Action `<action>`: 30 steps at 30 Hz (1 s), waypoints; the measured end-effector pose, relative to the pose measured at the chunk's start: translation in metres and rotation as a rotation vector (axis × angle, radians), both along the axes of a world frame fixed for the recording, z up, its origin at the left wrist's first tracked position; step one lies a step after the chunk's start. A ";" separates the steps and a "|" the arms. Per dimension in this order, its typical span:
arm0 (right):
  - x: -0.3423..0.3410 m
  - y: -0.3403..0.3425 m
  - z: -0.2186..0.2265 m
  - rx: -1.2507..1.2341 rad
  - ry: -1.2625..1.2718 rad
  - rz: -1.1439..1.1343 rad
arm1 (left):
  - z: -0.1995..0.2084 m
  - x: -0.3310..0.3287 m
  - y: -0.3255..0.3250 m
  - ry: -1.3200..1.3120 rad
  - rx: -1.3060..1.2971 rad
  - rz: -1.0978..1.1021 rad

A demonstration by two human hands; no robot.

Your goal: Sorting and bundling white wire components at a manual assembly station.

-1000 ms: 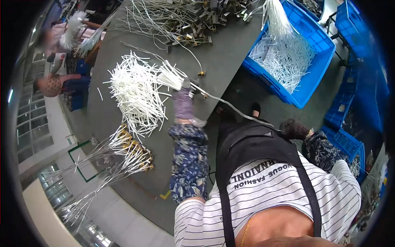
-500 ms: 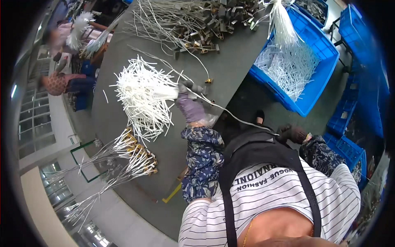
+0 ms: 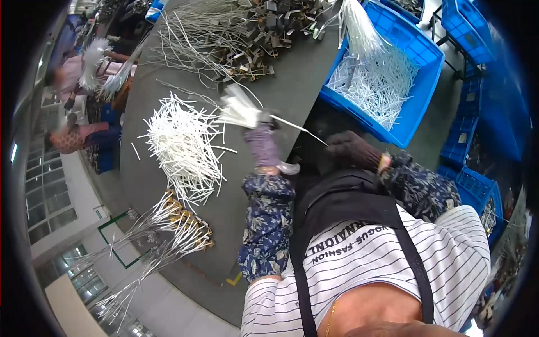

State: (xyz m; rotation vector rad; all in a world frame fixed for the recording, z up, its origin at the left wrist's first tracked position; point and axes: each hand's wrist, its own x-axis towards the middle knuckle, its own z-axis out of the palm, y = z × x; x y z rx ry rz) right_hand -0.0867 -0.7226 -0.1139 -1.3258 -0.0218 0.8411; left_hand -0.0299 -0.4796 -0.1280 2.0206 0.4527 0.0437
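My left hand (image 3: 261, 137), in a purple glove with dark fingertips, is closed round a bunch of short white tubes (image 3: 240, 109) above the dark table. From its fingers a thin wire (image 3: 315, 137), white-sleeved along part of its length, runs to my right hand (image 3: 355, 150). That hand, in a dark glove, is closed on the wire's end in front of my apron. Beside the left hand lies a loose heap of white tubes (image 3: 182, 149). Nearer the table's lower left rests a row of wires with brass-coloured ends (image 3: 188, 222).
Grey wires with dark metal parts (image 3: 264, 42) are heaped at the table's far side. A blue crate (image 3: 418, 106) of white pieces stands to the right, a clear-white bundle (image 3: 359, 28) over its edge. More blue crates (image 3: 466, 33) stand beyond. Two people (image 3: 84, 135) are at the far left.
My left hand has lifted the tube bunch away from the heap. My right hand has come up and leftward from my waist, closer to the left. The whole view has shifted slightly.
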 end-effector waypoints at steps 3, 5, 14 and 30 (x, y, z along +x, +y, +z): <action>0.027 0.024 0.004 0.030 0.013 -0.103 | 0.011 -0.012 -0.045 -0.050 -0.136 -0.025; 0.033 0.031 0.014 -0.062 -0.041 -0.035 | 0.001 -0.008 -0.019 -0.061 -0.016 0.055; -0.011 0.005 -0.050 -0.311 -0.202 -0.033 | 0.023 0.003 -0.004 0.062 -0.263 0.178; 0.034 0.071 -0.060 -0.295 -1.057 -0.288 | 0.034 -0.009 -0.015 0.077 -0.379 -0.046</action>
